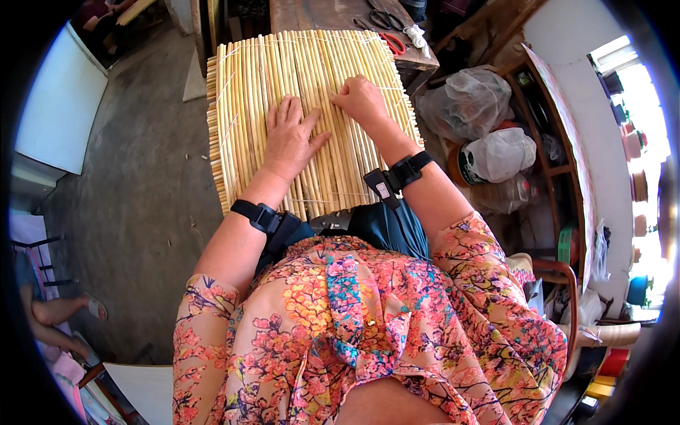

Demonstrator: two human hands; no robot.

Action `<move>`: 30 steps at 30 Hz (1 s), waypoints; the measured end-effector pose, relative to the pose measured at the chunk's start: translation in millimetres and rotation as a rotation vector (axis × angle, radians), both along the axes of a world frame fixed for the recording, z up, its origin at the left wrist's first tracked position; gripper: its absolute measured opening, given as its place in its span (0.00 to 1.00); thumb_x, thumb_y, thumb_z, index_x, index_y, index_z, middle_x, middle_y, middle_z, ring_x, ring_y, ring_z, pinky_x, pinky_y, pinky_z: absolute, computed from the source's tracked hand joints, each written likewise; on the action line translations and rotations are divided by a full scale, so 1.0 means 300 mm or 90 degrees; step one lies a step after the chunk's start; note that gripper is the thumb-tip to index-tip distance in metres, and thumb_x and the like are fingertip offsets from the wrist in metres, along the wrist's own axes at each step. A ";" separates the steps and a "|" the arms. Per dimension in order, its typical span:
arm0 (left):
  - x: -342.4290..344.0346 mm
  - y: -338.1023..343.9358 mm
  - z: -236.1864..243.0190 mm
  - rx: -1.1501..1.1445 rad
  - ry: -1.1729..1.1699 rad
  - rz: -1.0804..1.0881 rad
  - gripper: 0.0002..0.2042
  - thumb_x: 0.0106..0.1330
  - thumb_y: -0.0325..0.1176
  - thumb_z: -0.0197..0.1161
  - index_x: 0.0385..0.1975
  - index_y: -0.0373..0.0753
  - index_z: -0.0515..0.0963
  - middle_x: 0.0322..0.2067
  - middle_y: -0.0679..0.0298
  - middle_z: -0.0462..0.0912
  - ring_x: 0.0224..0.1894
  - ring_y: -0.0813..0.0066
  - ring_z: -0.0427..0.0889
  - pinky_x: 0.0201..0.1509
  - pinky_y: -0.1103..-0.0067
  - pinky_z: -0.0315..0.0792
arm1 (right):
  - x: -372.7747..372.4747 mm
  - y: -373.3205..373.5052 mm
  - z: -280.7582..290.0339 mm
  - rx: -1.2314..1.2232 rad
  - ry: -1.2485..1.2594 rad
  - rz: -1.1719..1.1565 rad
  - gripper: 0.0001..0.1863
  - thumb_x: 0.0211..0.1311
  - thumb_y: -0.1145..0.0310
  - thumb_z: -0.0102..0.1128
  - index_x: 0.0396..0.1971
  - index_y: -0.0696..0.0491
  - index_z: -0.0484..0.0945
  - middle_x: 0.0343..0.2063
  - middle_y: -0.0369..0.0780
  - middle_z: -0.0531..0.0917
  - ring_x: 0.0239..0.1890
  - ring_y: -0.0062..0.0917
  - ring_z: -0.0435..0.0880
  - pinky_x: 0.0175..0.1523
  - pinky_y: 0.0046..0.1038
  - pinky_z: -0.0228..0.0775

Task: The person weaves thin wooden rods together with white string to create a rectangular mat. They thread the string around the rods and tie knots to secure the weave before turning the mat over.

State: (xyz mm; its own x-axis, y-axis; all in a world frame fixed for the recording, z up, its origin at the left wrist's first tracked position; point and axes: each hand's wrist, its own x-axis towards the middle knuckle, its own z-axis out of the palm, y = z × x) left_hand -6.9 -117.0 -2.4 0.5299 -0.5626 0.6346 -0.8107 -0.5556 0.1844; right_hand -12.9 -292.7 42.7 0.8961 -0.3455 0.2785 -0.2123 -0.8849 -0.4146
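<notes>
A mat of pale yellow reed stalks (244, 142) lies in front of me, its stalks running away from me side by side. Thin thread ties cross it near the edges. My left hand (289, 138) rests flat on its middle, fingers spread over the stalks. Beyond and to the right, my right hand (361, 98) is closed, with thumb and fingertips pinched together close to the mat's surface. Whatever those fingertips hold, if anything, is too small to make out. Both wrists wear black straps with small devices.
Behind the mat is a wooden table (319, 15) with black-handled scissors (386, 20), a red-handled tool (394, 44) and a white bundle of cord (418, 39). Plastic bags (467, 103) and shelves (559, 170) stand at the right. Another person's leg (64, 309) shows at the far left.
</notes>
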 end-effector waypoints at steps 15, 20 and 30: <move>-0.018 -0.005 -0.010 -0.010 0.008 0.000 0.22 0.55 0.46 0.60 0.47 0.41 0.74 0.52 0.49 0.65 0.59 0.53 0.58 0.63 0.62 0.48 | 0.004 0.032 -0.027 -0.055 -0.068 0.021 0.09 0.41 0.64 0.61 0.21 0.53 0.80 0.29 0.45 0.78 0.34 0.37 0.79 0.41 0.34 0.71; -0.019 -0.001 -0.013 -0.007 0.006 0.006 0.22 0.55 0.46 0.60 0.48 0.41 0.74 0.52 0.49 0.65 0.59 0.53 0.58 0.63 0.62 0.48 | 0.005 0.023 -0.026 -0.036 -0.053 0.037 0.09 0.42 0.64 0.60 0.21 0.53 0.80 0.29 0.46 0.78 0.34 0.38 0.79 0.41 0.34 0.72; -0.020 -0.005 -0.022 -0.010 0.005 0.005 0.23 0.54 0.45 0.61 0.48 0.42 0.73 0.52 0.49 0.65 0.59 0.53 0.58 0.63 0.61 0.47 | 0.036 0.023 -0.054 -0.032 -0.075 0.021 0.13 0.37 0.61 0.66 0.17 0.56 0.78 0.25 0.47 0.78 0.31 0.39 0.79 0.38 0.36 0.71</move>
State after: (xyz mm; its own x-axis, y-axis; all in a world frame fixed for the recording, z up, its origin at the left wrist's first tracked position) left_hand -12.8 -118.6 -9.0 0.5397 -0.5486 0.6385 -0.8047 -0.5591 0.1997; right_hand -2.0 -285.9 26.6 0.8668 -0.2988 0.3992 -0.1348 -0.9112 -0.3893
